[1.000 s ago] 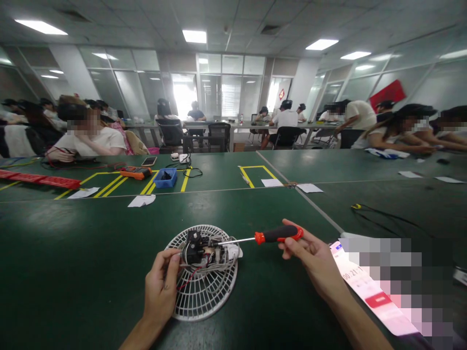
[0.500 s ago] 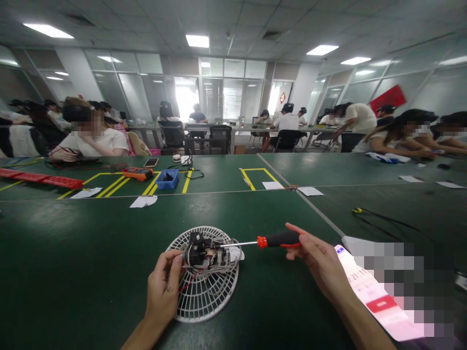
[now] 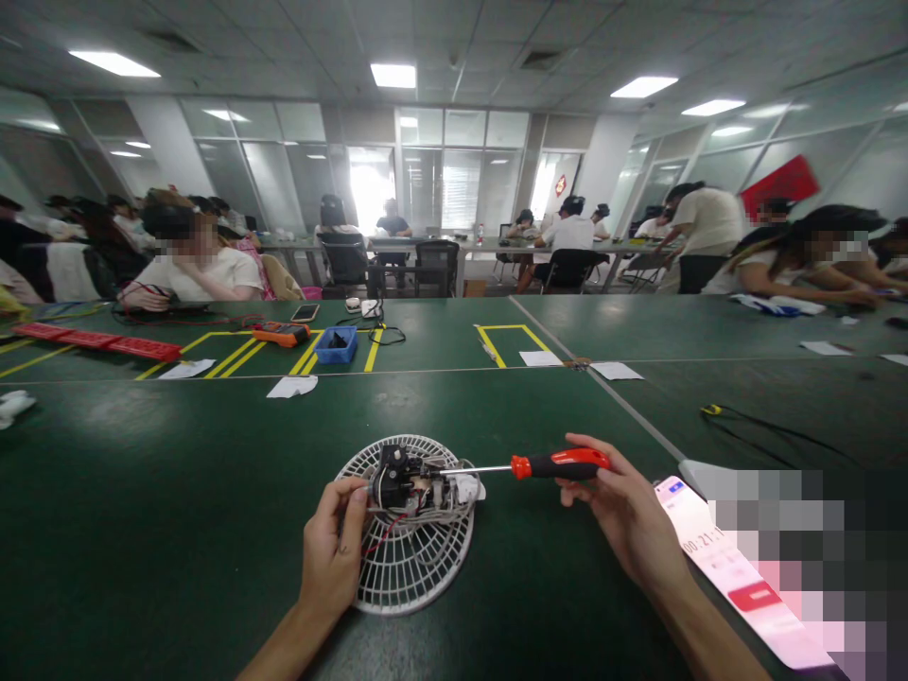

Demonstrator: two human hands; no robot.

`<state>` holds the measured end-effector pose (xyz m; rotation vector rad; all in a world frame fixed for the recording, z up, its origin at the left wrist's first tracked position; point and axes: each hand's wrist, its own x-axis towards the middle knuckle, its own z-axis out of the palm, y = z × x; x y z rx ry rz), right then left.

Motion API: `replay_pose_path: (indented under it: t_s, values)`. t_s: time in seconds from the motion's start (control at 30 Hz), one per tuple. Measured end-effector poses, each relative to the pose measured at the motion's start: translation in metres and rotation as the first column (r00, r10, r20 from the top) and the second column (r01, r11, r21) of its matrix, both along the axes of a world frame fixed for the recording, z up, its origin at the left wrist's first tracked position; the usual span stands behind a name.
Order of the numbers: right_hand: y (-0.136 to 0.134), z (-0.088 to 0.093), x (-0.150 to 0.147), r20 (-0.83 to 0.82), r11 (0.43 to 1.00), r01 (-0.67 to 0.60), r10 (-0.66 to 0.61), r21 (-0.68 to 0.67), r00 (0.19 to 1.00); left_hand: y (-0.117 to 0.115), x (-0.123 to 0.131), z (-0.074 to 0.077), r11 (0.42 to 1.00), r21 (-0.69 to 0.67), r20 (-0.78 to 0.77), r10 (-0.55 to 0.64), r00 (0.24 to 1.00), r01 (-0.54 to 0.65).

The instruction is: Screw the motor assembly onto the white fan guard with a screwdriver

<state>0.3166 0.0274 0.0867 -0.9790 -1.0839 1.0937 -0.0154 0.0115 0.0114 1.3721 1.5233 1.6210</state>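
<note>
A fan motor assembly (image 3: 397, 484), with a black housing, wires and a red lead, rests over a round white fan grille (image 3: 404, 579) on the green table. My left hand (image 3: 337, 539) pinches the left end of the assembly between thumb and fingers. My right hand (image 3: 624, 501) holds a screwdriver (image 3: 560, 463) with a red and black handle by its rear end, the forefinger stretched out above it. The shaft points left, nearly level, and its tip meets the middle of the assembly; the exact contact point is too small to make out.
A lit phone (image 3: 752, 577) lies right of my right arm. Farther off are a blue bin (image 3: 336, 346), an orange multimeter (image 3: 282, 333), red trays (image 3: 96, 340), paper sheets (image 3: 292, 386) and a black cord (image 3: 773, 430). Several people sit at tables beyond.
The screwdriver handle has turned, with more red now facing up, and my right fingers sit farther back on it. The whole view has shifted slightly; the left hand keeps its grip.
</note>
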Motion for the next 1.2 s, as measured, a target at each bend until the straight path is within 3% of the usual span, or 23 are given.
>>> replay_pose_path:
  t_s: [0.27, 0.73, 0.9, 1.03, 1.2]
  values:
    - [-0.0010, -0.0060, -0.0028, 0.194, 0.980, 0.040, -0.002, -0.195, 0.981, 0.0005, 0.0025, 0.0033, 1.000, 0.005, 0.041, 0.008, 0.999, -0.009]
    - [0.0016, -0.0048, -0.0051, -0.076, 0.999, -0.028, 0.026, -0.028, 0.997, -0.0008, 0.0017, 0.0059, 1.000, 0.019, -0.016, -0.002, 1.000, 0.002]
    - [0.0014, -0.0041, -0.0036, -0.002, 0.995, -0.058, 0.058, -0.076, 0.998, -0.0001, 0.0021, 0.0057, 1.000, 0.030, -0.007, -0.004, 1.000, 0.004]
    - [0.0008, -0.0067, -0.0059, 0.192, 0.982, 0.058, -0.023, -0.181, 0.981, -0.0001, 0.0016, 0.0046, 1.000, 0.024, 0.012, -0.013, 1.000, 0.013]
    - [0.0008, -0.0056, -0.0098, 0.017, 0.991, 0.076, -0.074, -0.110, 0.997, -0.0014, 0.0016, 0.0064, 0.999, 0.028, 0.017, -0.021, 1.000, 0.021]
